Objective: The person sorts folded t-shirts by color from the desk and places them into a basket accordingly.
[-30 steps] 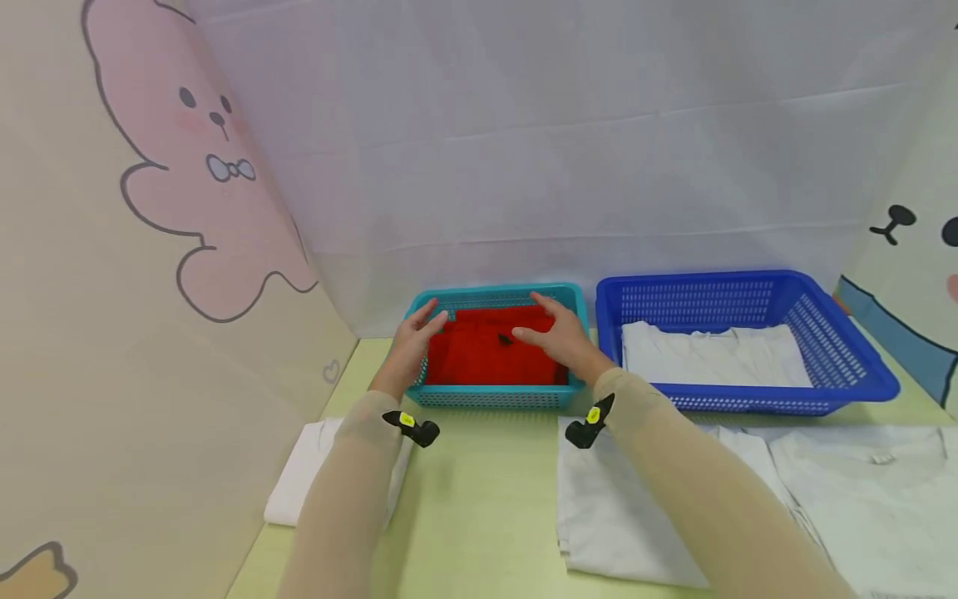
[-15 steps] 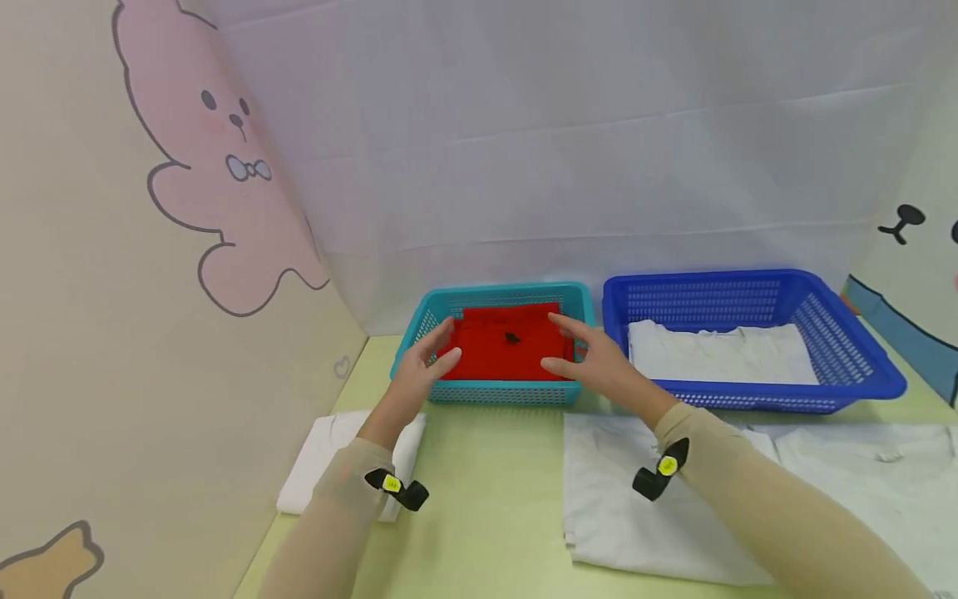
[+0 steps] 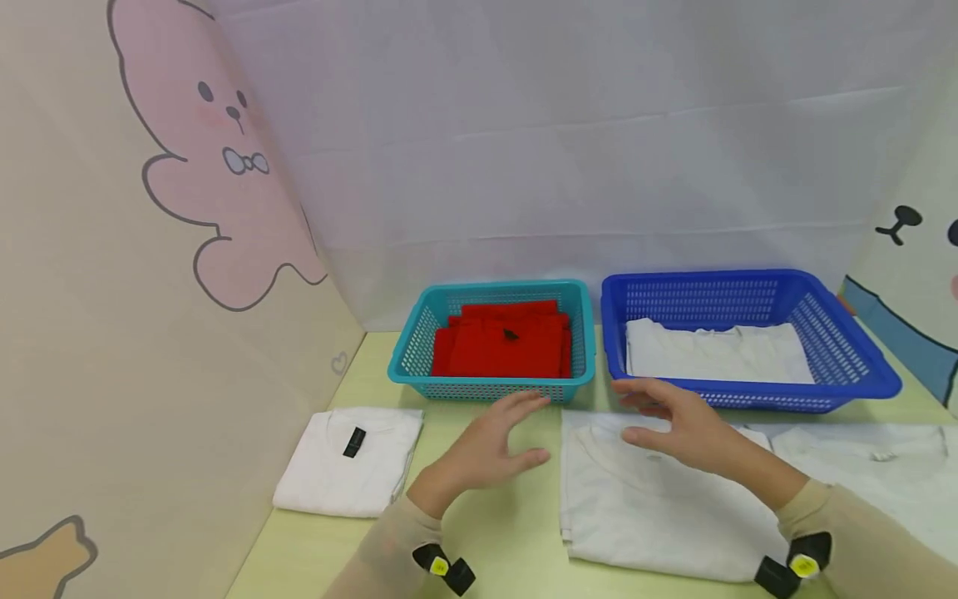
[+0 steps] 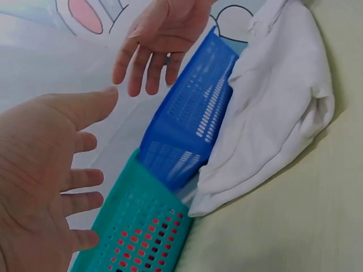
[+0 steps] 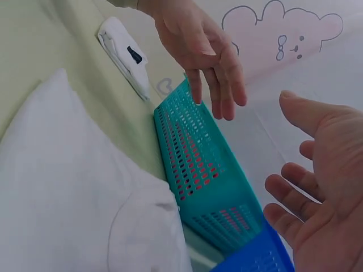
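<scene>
My left hand [image 3: 482, 445] hovers over the table in front of the teal basket [image 3: 490, 388], palm turned inward and fingers spread, holding nothing. To its right my right hand [image 3: 684, 428] hangs above a white folded shirt [image 3: 629, 516], fingers loosely bent and bare of any object. Folded red shirts [image 3: 509, 345] lie stacked inside the teal basket. Both wrist views show the two palms facing each other with a gap between them; the left wrist view has the left palm [image 4: 39, 181], the right wrist view the right palm [image 5: 334, 192].
A blue basket [image 3: 748, 388] at the back right holds white folded clothing [image 3: 718, 353]. Another white shirt [image 3: 876, 474] lies at the right edge. On the left sits a small folded white shirt [image 3: 352, 466] with a black label. A white curtain [image 3: 561, 150] hangs behind.
Both hands have drawn back from the teal basket toward me and shifted to the right. The red stack stays in the basket, and the left white shirt is now uncovered.
</scene>
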Motion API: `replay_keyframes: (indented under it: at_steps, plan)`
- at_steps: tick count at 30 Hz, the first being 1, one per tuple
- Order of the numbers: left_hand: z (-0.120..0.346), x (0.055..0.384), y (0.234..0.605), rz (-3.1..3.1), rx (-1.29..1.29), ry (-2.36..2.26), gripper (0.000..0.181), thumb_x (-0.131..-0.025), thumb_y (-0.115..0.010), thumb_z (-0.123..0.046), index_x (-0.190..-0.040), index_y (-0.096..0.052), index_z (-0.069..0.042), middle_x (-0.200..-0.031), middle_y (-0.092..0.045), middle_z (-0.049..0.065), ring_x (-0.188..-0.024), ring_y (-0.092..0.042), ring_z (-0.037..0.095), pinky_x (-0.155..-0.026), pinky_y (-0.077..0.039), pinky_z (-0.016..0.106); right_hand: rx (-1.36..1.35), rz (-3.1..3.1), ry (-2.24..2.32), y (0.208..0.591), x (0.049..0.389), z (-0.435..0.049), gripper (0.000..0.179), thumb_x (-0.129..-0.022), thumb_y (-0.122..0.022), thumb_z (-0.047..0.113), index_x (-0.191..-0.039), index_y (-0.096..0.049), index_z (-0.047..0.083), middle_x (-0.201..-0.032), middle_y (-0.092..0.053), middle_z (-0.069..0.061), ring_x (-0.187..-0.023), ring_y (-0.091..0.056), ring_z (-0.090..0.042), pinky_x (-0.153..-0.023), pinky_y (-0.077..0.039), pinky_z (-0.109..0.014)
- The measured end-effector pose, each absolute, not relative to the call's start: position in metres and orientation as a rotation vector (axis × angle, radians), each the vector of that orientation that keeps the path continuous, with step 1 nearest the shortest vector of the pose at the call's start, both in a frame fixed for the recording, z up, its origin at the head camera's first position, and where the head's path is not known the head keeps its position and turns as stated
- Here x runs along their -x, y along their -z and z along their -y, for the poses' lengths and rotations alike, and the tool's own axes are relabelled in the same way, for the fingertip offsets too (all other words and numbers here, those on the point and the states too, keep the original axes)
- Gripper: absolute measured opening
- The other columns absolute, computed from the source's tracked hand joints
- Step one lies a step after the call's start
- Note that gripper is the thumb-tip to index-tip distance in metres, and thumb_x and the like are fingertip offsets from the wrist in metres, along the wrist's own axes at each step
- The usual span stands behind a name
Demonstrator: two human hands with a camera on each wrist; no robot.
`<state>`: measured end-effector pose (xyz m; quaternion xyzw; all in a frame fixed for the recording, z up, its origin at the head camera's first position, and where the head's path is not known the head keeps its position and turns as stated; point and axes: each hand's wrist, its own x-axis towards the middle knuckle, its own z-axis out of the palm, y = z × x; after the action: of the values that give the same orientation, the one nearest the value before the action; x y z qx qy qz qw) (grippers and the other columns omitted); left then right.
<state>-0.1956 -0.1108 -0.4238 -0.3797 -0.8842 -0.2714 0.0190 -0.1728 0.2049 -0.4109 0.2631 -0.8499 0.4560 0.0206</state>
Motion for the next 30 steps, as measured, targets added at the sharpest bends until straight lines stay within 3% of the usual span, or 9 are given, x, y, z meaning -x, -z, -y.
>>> replay_keyframes:
  at_steps: [4, 8, 11, 19, 26, 30]
  plan:
    - [0.095, 0.184, 0.432, 2.787, 1.257, 0.630, 0.070, -0.090, -0.060, -0.053, -0.149, -0.037, -0.023, -0.154, -0.032, 0.001, -0.139, -0.031, 0.022, -0.108, -0.034, 0.046, -0.768, 2.708, -1.168, 0.422, 0.155, -0.229, 0.056, -0.085, -0.074, 0.029, -0.135, -0.054, 0.012, -0.128, -0.059, -0.001, -0.115, -0.056, -0.021, -0.092, -0.050, -0.035]
    - [0.081, 0.179, 0.444, 2.809, 1.293, 0.530, 0.072, -0.089, -0.060, -0.055, -0.149, -0.038, -0.022, -0.153, -0.032, 0.004, -0.141, -0.029, 0.024, -0.108, -0.032, 0.051, -0.702, 2.802, -0.983, 0.434, 0.143, -0.252, 0.062, -0.084, -0.075, 0.036, -0.136, -0.052, 0.011, -0.137, -0.052, -0.011, -0.124, -0.047, -0.036, -0.093, -0.042, -0.059]
    - [0.070, 0.176, 0.452, 2.866, 1.283, 0.471, 0.074, -0.089, -0.057, -0.060, -0.150, -0.036, -0.023, -0.155, -0.030, 0.003, -0.143, -0.024, 0.024, -0.106, -0.031, 0.058, -0.678, 2.832, -0.952, 0.447, 0.139, -0.264, 0.070, -0.082, -0.076, 0.038, -0.137, -0.050, 0.005, -0.141, -0.044, -0.023, -0.126, -0.038, -0.048, -0.090, -0.035, -0.069]
    - [0.052, 0.176, 0.465, 3.052, 1.163, 0.337, 0.082, -0.083, -0.053, -0.070, -0.151, -0.031, -0.031, -0.158, -0.022, 0.001, -0.146, -0.015, 0.027, -0.105, -0.028, 0.063, -0.635, 2.823, -0.763, 0.478, 0.143, -0.270, 0.079, -0.073, -0.081, 0.045, -0.133, -0.053, 0.001, -0.139, -0.041, -0.032, -0.125, -0.035, -0.056, -0.091, -0.027, -0.073]
    - [0.047, 0.178, 0.474, 3.203, 1.095, 0.375, 0.084, -0.080, -0.060, -0.069, -0.150, -0.033, -0.032, -0.159, -0.020, 0.003, -0.145, -0.017, 0.030, -0.107, -0.027, 0.060, -0.602, 3.017, -0.695, 0.488, 0.143, -0.264, 0.097, -0.071, -0.070, 0.067, -0.143, -0.045, 0.006, -0.148, -0.027, -0.032, -0.133, -0.023, -0.056, -0.090, -0.014, -0.081]
    - [0.046, 0.180, 0.477, 3.219, 1.076, 0.334, 0.088, -0.077, -0.063, -0.070, -0.151, -0.031, -0.033, -0.159, -0.017, 0.002, -0.145, -0.018, 0.029, -0.107, -0.027, 0.060, -0.613, 3.044, -0.661, 0.493, 0.145, -0.263, 0.100, -0.069, -0.068, 0.070, -0.144, -0.043, 0.009, -0.150, -0.025, -0.031, -0.134, -0.021, -0.056, -0.087, -0.012, -0.084]
